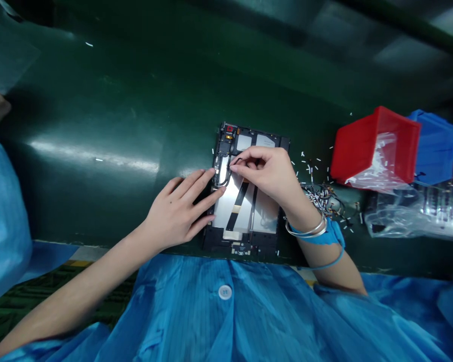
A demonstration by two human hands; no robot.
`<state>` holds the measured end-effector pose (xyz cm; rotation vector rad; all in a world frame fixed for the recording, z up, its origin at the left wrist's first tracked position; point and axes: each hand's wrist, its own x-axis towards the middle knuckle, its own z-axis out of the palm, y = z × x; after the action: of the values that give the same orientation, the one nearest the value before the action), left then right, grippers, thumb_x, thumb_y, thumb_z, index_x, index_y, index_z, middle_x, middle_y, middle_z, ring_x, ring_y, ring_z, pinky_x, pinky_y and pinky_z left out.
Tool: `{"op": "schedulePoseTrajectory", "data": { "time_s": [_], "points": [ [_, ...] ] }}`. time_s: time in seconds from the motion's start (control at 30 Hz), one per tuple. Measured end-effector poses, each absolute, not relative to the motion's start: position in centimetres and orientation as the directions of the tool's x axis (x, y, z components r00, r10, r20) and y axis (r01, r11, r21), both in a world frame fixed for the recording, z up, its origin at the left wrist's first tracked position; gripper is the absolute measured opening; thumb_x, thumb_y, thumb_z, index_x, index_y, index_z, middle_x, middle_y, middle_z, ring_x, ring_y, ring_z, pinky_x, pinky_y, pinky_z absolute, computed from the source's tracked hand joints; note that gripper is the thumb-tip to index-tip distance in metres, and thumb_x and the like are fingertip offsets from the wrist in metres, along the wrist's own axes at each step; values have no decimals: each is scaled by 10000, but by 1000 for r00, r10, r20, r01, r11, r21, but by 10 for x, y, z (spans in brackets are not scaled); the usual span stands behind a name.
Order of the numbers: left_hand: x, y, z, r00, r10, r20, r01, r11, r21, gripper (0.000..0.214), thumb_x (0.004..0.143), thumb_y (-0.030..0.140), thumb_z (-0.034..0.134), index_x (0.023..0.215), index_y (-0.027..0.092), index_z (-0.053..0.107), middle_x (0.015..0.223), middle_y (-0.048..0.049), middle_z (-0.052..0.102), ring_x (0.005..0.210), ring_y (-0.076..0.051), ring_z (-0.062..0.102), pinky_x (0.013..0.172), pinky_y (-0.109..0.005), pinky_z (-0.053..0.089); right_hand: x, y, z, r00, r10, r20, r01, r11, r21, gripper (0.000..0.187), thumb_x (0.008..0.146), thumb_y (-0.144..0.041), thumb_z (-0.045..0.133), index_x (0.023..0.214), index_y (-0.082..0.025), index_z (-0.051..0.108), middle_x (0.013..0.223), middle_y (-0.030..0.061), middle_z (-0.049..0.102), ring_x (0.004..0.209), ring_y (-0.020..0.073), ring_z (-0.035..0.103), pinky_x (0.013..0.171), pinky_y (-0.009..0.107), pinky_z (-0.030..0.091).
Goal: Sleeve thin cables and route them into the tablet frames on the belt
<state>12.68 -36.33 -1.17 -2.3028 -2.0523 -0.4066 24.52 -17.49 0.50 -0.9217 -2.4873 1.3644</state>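
Observation:
An opened tablet point(264, 201), its metal plate and circuit parts showing, lies on the green table in front of me. My left hand point(181, 208) is spread with its fingertips on the tablet's left edge. Above the plate, my right hand point(270, 173) pinches a thin black cable point(228, 178) between thumb and forefinger. The cable curves down toward my left fingertips. A black flat ribbon cable point(234, 213) runs across the plate below my right hand. Part of the tablet's upper middle is hidden by that hand.
Right of the tablet lies a tangled pile of small cables point(326, 198) with white scraps around it. Beyond stand a red bin point(357, 146) holding clear plastic and a blue bin point(436, 146). Plastic bags point(396, 216) lie nearby. A co-worker's sleeve point(3, 216) is at far left.

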Motion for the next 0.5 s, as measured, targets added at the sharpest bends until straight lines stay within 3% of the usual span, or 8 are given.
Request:
{"op": "schedulePoseTrajectory", "data": {
  "time_s": [0.3, 0.5],
  "points": [
    [125, -365, -15, 65, 983, 172, 981, -95, 171, 476, 953, 444, 449, 1363, 210, 507, 1472, -168, 414, 1302, -344, 461, 921, -435, 433, 242, -180, 7, -778, 610, -151, 473, 412, -779, 50, 736, -201, 674, 733, -162, 705, 616, -16, 589, 587, 97, 446, 582, 268, 320],
    [124, -362, -13, 159, 972, 173, 974, -183, 132, 467, 973, 389, 396, 1368, 162, 501, 1473, -87, 426, 1344, -347, 402, 937, -459, 419, 241, -182, 6, -779, 614, -125, 478, 454, -751, 48, 741, -194, 668, 728, -170, 707, 625, -11, 599, 593, 104, 473, 587, 265, 340]
  ]
}}
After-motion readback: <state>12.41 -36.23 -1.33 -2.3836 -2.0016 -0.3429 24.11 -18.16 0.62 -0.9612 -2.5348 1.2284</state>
